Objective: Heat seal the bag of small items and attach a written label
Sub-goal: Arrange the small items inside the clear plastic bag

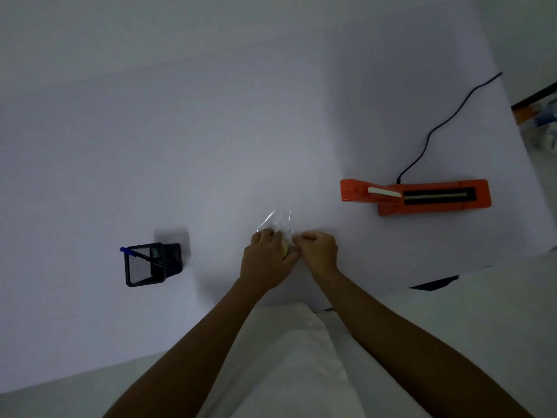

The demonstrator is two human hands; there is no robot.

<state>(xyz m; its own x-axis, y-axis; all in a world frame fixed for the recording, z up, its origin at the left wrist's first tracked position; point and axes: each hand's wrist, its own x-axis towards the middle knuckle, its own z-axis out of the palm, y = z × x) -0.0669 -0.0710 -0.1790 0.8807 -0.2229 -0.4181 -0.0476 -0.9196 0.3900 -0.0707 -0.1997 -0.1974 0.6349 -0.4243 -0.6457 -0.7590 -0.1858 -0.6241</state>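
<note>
You had both hands — left hand [266, 257] and right hand [316, 250] — closed in a grip on the clear bag [277, 223] near the desk's [211, 131] front edge; sealing not begun, the orange sealer [422, 197] came next, I judged.

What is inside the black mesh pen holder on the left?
The black mesh pen holder holds a blue pen leaning toward its left corner and a small greenish item I cannot identify. The mesh wall hides anything lower down.
</note>
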